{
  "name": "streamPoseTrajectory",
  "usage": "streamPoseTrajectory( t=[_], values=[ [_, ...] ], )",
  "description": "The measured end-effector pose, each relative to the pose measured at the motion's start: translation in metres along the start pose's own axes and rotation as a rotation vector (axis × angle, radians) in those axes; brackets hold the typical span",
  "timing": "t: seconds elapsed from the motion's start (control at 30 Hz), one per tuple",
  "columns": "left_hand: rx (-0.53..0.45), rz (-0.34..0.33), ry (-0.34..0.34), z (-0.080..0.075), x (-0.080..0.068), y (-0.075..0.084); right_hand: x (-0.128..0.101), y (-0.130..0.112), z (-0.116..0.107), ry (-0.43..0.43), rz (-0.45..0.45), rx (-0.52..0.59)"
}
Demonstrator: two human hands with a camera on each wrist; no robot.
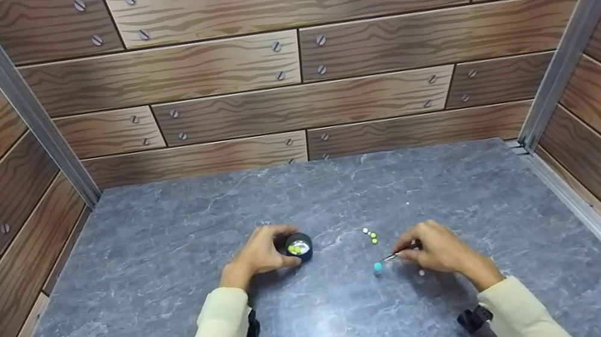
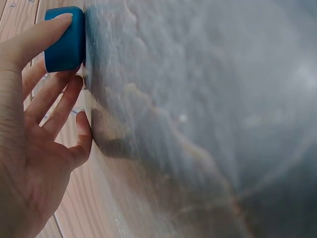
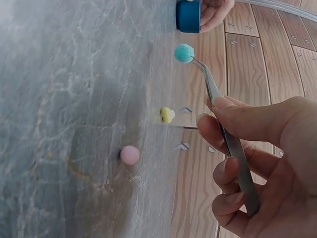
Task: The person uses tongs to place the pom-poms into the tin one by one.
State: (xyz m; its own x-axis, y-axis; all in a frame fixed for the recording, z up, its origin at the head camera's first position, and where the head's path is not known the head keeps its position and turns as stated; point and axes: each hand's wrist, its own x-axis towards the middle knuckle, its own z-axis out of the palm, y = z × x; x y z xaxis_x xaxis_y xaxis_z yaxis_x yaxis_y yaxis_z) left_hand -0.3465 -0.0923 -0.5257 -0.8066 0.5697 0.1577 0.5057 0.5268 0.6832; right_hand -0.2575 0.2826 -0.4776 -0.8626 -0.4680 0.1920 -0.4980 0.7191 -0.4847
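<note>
My left hand (image 1: 258, 253) holds a small round blue cup (image 2: 67, 44) on the table, thumb on one side and fingers on the other. Inside the cup lie a few yellow-green balls (image 1: 294, 250). With my right hand (image 1: 434, 247) I grip metal tweezers (image 3: 214, 89) with bent tips, thumb against the fingers along the shaft. The tips pinch a fuzzy turquoise pom-pom (image 3: 184, 53), held up off the table to the right of the cup. A pale pink pom-pom (image 3: 130, 154) sits on the table near my right hand.
Between the hands and a little farther back, two yellow-green balls (image 1: 374, 238) and a white ball (image 1: 365, 231) lie close together on the grey marbled table (image 1: 176, 226). Wood-patterned walls (image 1: 223, 71) with metal corner posts enclose the back and sides.
</note>
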Motion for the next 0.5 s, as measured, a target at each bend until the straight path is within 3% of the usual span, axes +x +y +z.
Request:
streamPoseTrajectory(
  t=[0.5],
  values=[
    [-0.011, -0.03, 0.003, -0.0004, 0.0004, 0.0004, 0.0103, -0.0036, 0.0053, 0.024, 0.006, 0.031]
  ],
)
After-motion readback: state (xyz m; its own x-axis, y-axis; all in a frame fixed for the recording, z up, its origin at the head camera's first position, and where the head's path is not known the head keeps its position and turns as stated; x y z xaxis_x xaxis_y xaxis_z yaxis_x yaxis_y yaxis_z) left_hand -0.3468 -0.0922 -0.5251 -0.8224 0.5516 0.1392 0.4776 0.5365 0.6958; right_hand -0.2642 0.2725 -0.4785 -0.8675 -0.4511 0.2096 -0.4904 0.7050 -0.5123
